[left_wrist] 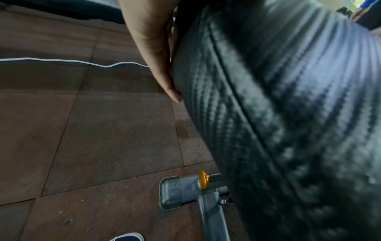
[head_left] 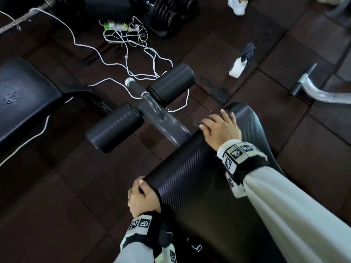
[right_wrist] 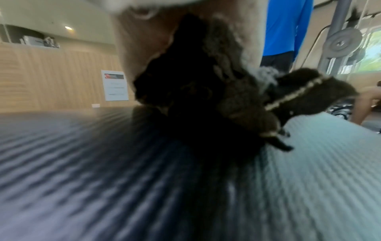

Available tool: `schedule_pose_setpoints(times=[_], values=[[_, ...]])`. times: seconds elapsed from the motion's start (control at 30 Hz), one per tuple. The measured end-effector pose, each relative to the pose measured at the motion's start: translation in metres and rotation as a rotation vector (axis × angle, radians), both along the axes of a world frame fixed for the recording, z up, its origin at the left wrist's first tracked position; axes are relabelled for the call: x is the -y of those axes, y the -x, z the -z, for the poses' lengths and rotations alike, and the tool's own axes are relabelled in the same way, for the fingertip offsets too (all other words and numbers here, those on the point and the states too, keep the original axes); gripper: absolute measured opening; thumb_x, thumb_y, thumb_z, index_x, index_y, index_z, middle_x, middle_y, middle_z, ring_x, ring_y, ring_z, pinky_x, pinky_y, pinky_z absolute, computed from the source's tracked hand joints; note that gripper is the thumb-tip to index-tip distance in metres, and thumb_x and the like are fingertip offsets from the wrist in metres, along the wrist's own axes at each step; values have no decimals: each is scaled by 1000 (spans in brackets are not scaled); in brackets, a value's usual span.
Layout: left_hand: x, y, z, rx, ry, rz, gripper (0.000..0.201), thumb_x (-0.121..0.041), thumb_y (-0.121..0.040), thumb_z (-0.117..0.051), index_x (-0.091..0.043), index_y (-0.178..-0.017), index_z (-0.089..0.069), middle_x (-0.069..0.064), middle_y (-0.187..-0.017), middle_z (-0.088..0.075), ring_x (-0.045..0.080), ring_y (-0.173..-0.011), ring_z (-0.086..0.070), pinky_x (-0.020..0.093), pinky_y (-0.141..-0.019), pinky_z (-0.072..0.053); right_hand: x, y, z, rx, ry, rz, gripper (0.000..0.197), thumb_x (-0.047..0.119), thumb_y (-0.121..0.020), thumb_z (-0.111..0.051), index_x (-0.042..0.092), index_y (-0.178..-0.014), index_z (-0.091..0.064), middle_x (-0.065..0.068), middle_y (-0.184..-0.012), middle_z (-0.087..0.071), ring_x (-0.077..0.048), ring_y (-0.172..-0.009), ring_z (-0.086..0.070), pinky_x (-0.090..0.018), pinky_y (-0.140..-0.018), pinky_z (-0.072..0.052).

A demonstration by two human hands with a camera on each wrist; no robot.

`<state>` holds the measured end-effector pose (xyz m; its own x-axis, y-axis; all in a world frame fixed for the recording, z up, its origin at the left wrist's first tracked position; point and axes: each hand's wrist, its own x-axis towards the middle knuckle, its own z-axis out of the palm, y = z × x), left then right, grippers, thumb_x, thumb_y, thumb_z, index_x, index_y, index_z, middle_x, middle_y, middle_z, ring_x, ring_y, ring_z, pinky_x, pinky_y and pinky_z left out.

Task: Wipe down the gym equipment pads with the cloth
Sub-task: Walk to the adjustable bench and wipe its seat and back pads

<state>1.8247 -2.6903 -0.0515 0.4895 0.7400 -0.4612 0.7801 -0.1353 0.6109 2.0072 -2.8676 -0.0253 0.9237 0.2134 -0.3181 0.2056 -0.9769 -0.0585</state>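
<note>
A black textured bench pad (head_left: 199, 186) runs from the lower right up to the centre. My right hand (head_left: 220, 130) lies on its far end with fingers spread, pressing a dark cloth (head_left: 197, 123) whose edge peeks out by the fingertips. In the right wrist view the cloth (right_wrist: 206, 97) is bunched under the palm on the pad (right_wrist: 103, 163), showing a pale stitched hem. My left hand (head_left: 142, 196) grips the pad's near left edge, thumb on top. Its fingers (left_wrist: 156, 57) curl down the pad's side (left_wrist: 288, 114).
Two black roller pads (head_left: 171, 83) (head_left: 114, 128) sit on a grey bar beyond the bench. Another black bench (head_left: 22, 95) stands at left. White cables (head_left: 133, 44), a spray bottle (head_left: 239, 61), a dumbbell (head_left: 167, 12) and a metal frame (head_left: 313, 92) lie on the floor.
</note>
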Motion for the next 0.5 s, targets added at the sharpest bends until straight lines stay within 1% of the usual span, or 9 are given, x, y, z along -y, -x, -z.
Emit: schedule_pose_setpoints(times=[0.03, 0.07, 0.1, 0.17, 0.23, 0.3, 0.33, 0.43, 0.5], values=[[0, 0, 0, 7, 1, 0, 34, -28, -99, -34, -22, -115, -63, 15, -120, -59, 40, -108, -52, 40, -89, -37, 1, -3, 2, -7, 8, 24, 40, 44, -97, -29, 32, -123, -56, 5, -138, -47, -28, -141, -18, -45, -116, -4], [1, 1, 0, 17, -2, 3, 39, -35, -96, -32, -23, -114, -63, 14, -119, -59, 39, -107, -52, 40, -88, -37, -2, -2, 2, 2, 3, 40, 38, 43, -97, -32, 30, -122, -57, 4, -138, -47, -29, -141, -18, -46, -116, -3], [1, 1, 0, 26, -8, 6, 46, -41, -90, -28, -23, -113, -64, 14, -118, -60, 39, -106, -53, 39, -86, -37, -6, 3, 2, 19, -8, 52, 37, 41, -96, -33, 28, -120, -59, 2, -136, -50, -31, -140, -22, -48, -115, -5], [2, 1, 0, 38, -10, -8, 55, -43, -80, -24, -24, -112, -64, 13, -116, -61, 38, -105, -53, 37, -83, -36, -18, 23, 2, 77, -56, 24, 40, 39, -92, -33, 25, -112, -64, -3, -128, -58, -35, -134, -33, -53, -113, -14], [2, 1, 2, 38, -10, -25, 53, -43, -81, -26, -25, -111, -65, 12, -115, -61, 38, -103, -54, 38, -84, -38, -28, 48, 1, 95, -105, -38, 42, 39, -89, -32, 25, -108, -66, -4, -122, -62, -38, -128, -42, -55, -110, -21], [2, 2, 4, 34, -12, -26, 47, -42, -86, -29, -26, -111, -65, 12, -114, -62, 38, -103, -54, 40, -86, -40, -32, 65, -1, 91, -144, -93, 39, 39, -90, -35, 26, -110, -66, -4, -121, -62, -37, -126, -45, -54, -108, -26], [1, 2, 5, 36, -13, -23, 48, -43, -85, -28, -26, -111, -65, 12, -114, -62, 37, -104, -55, 41, -87, -40, -31, 68, -1, 87, -148, -127, 38, 39, -90, -36, 27, -112, -65, -3, -122, -62, -36, -125, -46, -52, -107, -28], [1, 3, 7, 33, -21, -24, 54, -45, -79, -25, -27, -112, -65, 11, -114, -62, 37, -103, -55, 42, -88, -41, -15, 47, 2, 71, -154, -215, 40, 41, -91, -34, 28, -113, -64, 0, -119, -63, -33, -125, -47, -49, -108, -29], [1, 3, 8, 33, -18, -24, 55, -46, -79, -25, -28, -112, -65, 10, -114, -62, 37, -103, -55, 42, -87, -42, 2, 16, 4, 90, -109, -177, 42, 41, -91, -32, 27, -112, -65, 0, -118, -63, -32, -126, -45, -49, -109, -26]])
